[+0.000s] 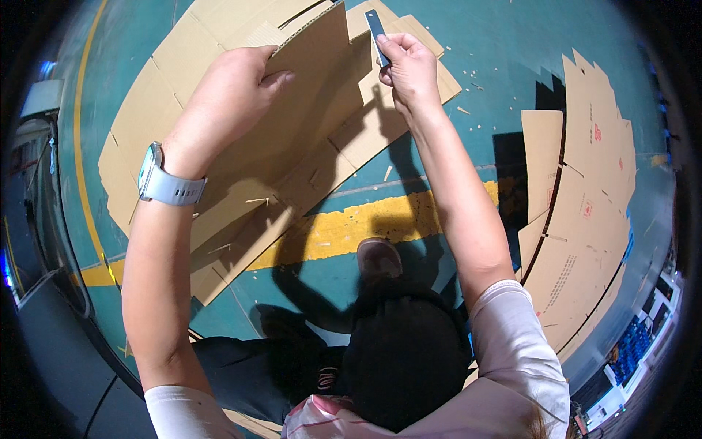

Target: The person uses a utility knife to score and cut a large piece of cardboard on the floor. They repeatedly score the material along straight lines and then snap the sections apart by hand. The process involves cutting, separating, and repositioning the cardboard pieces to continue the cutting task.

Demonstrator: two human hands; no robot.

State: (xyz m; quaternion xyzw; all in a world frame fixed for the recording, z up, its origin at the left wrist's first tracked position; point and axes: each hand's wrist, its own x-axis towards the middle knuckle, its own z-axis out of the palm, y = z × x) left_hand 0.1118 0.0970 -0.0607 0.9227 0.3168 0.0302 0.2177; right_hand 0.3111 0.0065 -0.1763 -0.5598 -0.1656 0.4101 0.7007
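My left hand [238, 84], with a grey-strapped watch [172, 186] on its wrist, is closed on the upper edge of a brown corrugated cardboard sheet [322, 62]. The sheet stands tilted up, and its cut edge shows the fluting. To the right, my right hand [413, 69] pinches a flat, dark metal strip [376, 35] with a small hole at its upper end. The strip points up and away, apart from the raised sheet. Beneath both hands spread more slotted cardboard sheets [164, 80], with small loose scraps lying on them.
On the right lies a pile of printed cardboard sheets [585, 190]. The green floor [497, 44] carries a yellow stripe [344, 227] and scattered cardboard bits. My shoe [379, 257] is near the stripe. Dark equipment [58, 351] stands at the left edge.
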